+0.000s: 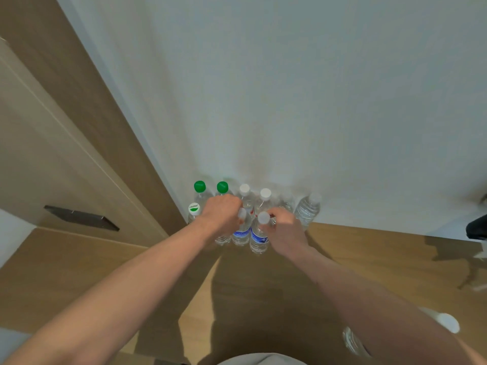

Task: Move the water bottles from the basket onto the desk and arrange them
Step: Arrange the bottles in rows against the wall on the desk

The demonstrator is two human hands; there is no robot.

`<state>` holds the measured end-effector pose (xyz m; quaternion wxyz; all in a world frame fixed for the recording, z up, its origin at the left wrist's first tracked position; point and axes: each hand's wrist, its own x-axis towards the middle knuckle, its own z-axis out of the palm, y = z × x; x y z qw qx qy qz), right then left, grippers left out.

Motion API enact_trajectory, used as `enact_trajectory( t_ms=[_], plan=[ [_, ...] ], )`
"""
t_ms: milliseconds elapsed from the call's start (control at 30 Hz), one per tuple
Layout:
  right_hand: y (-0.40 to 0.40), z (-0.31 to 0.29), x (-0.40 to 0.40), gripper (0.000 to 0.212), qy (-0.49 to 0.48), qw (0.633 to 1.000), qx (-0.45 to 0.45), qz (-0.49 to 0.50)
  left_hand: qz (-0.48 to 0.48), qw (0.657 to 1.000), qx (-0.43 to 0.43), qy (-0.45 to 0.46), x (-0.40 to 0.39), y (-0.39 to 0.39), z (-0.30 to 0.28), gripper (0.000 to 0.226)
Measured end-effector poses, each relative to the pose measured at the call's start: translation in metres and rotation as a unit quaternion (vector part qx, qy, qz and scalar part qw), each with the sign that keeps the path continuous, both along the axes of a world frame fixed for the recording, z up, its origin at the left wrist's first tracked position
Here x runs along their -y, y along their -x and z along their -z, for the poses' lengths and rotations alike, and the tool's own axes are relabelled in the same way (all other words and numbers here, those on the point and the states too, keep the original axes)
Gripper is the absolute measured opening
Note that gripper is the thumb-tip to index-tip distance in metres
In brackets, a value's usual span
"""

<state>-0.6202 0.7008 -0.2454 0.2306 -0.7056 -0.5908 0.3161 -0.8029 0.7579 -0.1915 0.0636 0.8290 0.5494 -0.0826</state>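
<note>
Several clear water bottles stand in two rows on the wooden desk (263,280) against the white wall. Two green-capped bottles (199,186) (222,187) and two white-capped bottles (244,189) stand at the back. My left hand (221,213) grips the top of a front-row bottle; its cap is hidden under my fingers. Beside it stands a blue-labelled bottle (241,233). My right hand (284,229) holds another blue-labelled bottle (259,238) at its neck. A further clear bottle (307,210) stands apart at the right. The basket is not in view.
A wooden cabinet with a dark handle (81,217) rises at the left. A bottle with a white cap (448,322) lies low at the right, partly behind my right forearm. Dark objects (477,227) sit at the right edge.
</note>
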Motion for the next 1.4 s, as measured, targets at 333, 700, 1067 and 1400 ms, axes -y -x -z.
enact_trajectory(
  t_ms=[333, 700, 1067, 1400],
  plan=[
    [0.005, 0.01, -0.005, 0.02, -0.041, 0.997, 0.057, -0.021, 0.001, 1.0, 0.0, 0.006, -0.01, 0.004, 0.011, 0.013],
    [-0.005, -0.008, -0.008, 0.05, 0.038, 0.999, 0.029, -0.024, -0.028, 0.999, 0.038, 0.013, 0.002, 0.003, 0.006, 0.035],
    [-0.117, -0.086, 0.121, 0.034, 0.061, 0.995, 0.056, -0.052, 0.03, 0.973, 0.231, -0.005, 0.12, -0.049, -0.039, 0.034],
    [-0.257, -0.087, 0.247, 0.042, 0.118, 0.983, 0.137, 0.034, 0.107, 0.956, 0.251, 0.108, 0.218, -0.154, -0.011, 0.049]
  ],
)
